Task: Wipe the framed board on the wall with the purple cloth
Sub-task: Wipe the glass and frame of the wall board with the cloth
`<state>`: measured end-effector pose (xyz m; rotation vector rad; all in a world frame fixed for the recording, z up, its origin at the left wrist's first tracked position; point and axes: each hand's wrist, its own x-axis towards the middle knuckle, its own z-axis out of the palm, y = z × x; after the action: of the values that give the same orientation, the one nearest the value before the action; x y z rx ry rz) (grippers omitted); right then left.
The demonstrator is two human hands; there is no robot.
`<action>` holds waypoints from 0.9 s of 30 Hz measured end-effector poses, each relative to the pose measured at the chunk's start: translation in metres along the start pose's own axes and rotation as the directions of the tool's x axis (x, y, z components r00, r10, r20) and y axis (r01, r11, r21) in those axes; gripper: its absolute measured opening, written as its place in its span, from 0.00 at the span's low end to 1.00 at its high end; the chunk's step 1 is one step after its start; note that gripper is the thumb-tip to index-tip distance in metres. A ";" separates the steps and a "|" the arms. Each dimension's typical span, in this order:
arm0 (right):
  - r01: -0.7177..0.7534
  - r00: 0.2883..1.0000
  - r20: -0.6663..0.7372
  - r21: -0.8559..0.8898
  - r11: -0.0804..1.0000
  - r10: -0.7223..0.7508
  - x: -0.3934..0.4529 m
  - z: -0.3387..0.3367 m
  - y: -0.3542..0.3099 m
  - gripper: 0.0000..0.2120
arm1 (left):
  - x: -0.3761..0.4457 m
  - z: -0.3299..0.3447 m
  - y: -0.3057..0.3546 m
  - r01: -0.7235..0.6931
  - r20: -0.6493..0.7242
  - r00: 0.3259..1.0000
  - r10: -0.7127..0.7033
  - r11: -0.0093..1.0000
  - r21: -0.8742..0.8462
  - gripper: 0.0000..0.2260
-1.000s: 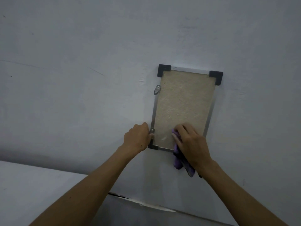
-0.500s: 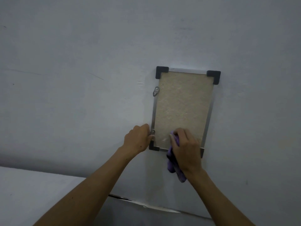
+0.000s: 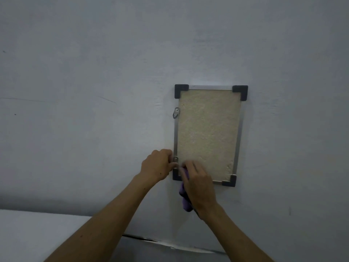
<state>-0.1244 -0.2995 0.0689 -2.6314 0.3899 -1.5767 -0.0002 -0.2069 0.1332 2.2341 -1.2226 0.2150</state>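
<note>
Wall (image 3: 94,91): pale grey, fills nearly the whole frame; faint scuffs at left. A lighter ledge (image 3: 37,237) runs across the lower left, and a dark crack (image 3: 139,238) shows where it meets the wall at bottom centre.

Board (image 3: 207,133): right of centre, flat on the wall. Long axis runs top to bottom, leaning slightly so the lower end sits a touch rightward. Beige, rough face; thin metal frame; dark corner caps, three in plain sight. The lower left cap (image 3: 176,175) is mostly covered by the hands. Two small metal hangers on the left rail: one (image 3: 176,112) high up, one (image 3: 175,159) low, just beside the left thumb.

Right hand (image 3: 198,184): back to camera, over the board's lower left corner, fingers bent and pressing the cloth against the bottom edge. Fingertips lie on the beige face.

Left hand (image 3: 157,165): just left of the board, fingers curled, pinching the left rail near the lower hanger. The two hands are nearly touching.

Cloth (image 3: 185,199): purple, bunched under the right palm. Only a strip shows at the hand's left edge, with a tail hanging below the board toward the wrist. How much lies on the board cannot be told; the hand hides it.

Both forearms enter from the bottom edge, cut off there.
</note>
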 end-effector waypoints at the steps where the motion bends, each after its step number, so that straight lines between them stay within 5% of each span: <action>1: 0.035 0.998 0.051 -0.012 0.999 -0.034 -0.002 0.002 -0.001 0.04 | 0.000 -0.001 -0.002 -0.003 -0.001 1.000 0.003 1.000 -0.025 0.10; 9: -0.064 0.989 -0.131 0.069 0.996 0.073 0.024 -0.012 0.007 0.05 | 0.001 -0.001 -0.017 -0.049 0.083 0.994 0.067 0.978 -0.203 0.07; 15: 0.098 0.992 0.080 0.005 0.995 -0.099 -0.005 0.007 -0.002 0.09 | 0.001 0.002 -0.019 -0.076 0.052 0.995 0.087 0.979 -0.190 0.07; 22: -0.025 0.997 -0.072 0.065 0.998 0.029 0.024 0.001 -0.002 0.09 | 0.003 0.002 -0.021 -0.059 0.070 0.995 0.075 0.975 -0.213 0.07; 27: 0.082 0.994 0.079 -0.013 0.997 -0.081 0.004 0.007 -0.008 0.11 | 0.003 0.001 -0.023 -0.059 0.075 0.994 0.078 0.972 -0.227 0.08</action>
<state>-0.1148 -0.2934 0.0707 -2.7446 0.2962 -1.4928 0.0197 -0.2000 0.1246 2.0255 -1.3015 0.0085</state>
